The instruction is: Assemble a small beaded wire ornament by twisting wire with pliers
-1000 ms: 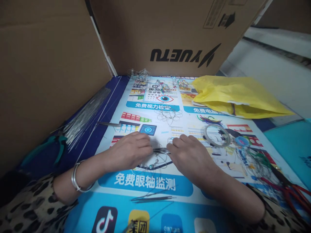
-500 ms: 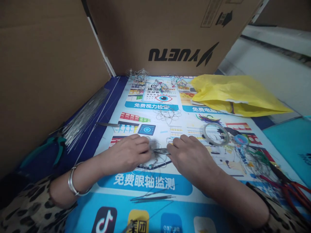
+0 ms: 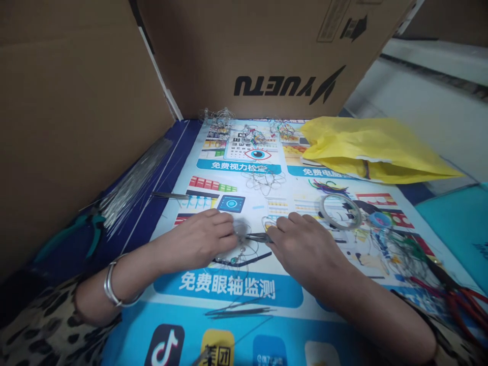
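My right hand (image 3: 301,246) is closed around a pair of pointed metal tweezers (image 3: 258,237), whose tips point left toward my other hand. My left hand (image 3: 208,239) pinches a looped thin-wire piece (image 3: 242,251) strung with a few small beads, one of them teal. Wire loops spread below and between the hands. My left fingertips hide the spot being gripped, and the exact contact of the tweezer tips is too small to tell.
Straight wires (image 3: 135,183) and teal-handled pliers (image 3: 93,231) lie left. A tape roll (image 3: 340,212), tangled beaded wire (image 3: 404,249) and red-handled scissors (image 3: 457,300) lie right. A yellow bag (image 3: 373,147) and cardboard (image 3: 282,46) stand behind. Dark thin rods (image 3: 240,311) lie in front.
My right hand has shifted slightly right with the tweezers, so the gap between my hands is a little wider. My left hand stays nearly in place, still pinching the wire piece.
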Action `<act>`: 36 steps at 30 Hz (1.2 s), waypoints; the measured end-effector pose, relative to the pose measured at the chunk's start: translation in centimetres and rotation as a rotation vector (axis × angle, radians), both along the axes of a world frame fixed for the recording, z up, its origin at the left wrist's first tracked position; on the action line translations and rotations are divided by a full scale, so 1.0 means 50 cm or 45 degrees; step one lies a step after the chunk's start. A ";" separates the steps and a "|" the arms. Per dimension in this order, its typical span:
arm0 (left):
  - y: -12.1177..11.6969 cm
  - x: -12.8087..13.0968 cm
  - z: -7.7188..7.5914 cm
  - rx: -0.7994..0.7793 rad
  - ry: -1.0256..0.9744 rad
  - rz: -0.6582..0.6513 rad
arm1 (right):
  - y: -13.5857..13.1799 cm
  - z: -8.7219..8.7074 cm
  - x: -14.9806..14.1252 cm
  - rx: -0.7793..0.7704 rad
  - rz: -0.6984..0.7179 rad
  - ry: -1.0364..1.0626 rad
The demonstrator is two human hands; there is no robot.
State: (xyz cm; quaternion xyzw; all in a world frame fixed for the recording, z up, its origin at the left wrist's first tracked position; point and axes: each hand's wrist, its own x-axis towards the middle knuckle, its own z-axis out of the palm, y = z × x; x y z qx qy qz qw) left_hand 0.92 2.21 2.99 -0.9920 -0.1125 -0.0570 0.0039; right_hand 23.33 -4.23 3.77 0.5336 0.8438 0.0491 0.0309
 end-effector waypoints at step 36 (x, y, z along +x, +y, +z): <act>0.013 -0.008 0.006 0.053 0.053 -0.002 | -0.013 0.022 -0.003 0.114 0.141 -0.041</act>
